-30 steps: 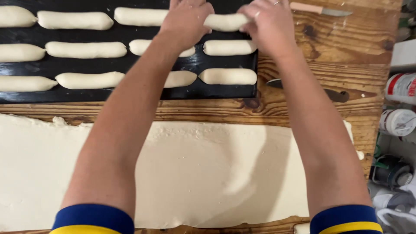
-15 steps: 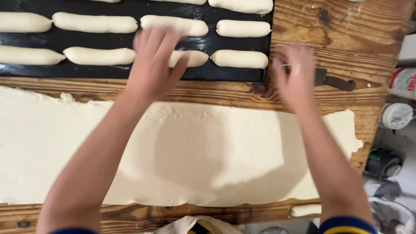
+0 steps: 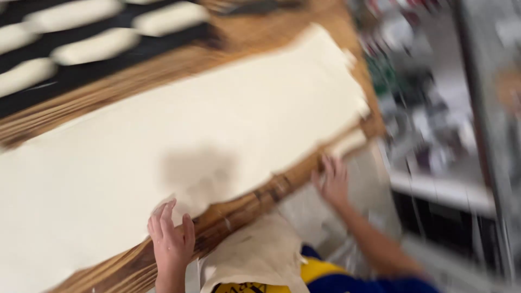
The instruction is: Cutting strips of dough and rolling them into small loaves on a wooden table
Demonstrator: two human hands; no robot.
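A wide sheet of pale rolled dough (image 3: 179, 141) covers most of a wooden board (image 3: 239, 211). My left hand (image 3: 171, 236) rests on the near edge of the sheet, fingers together on the dough where it meets the wood. My right hand (image 3: 332, 182) is at the board's near right edge, fingers spread, close to a small strip of dough (image 3: 347, 144) at the corner; it holds nothing I can make out. The picture is blurred by motion.
A black baking tray (image 3: 32, 92) with several shaped dough logs (image 3: 95, 46) lies at the far left. A beige cloth or apron (image 3: 260, 255) hangs below the board. Shelves with blurred containers (image 3: 429, 108) stand to the right.
Both hands have pulled back from the tray to the near edge of the board. The view has swung down and to the right, tilting the scene.
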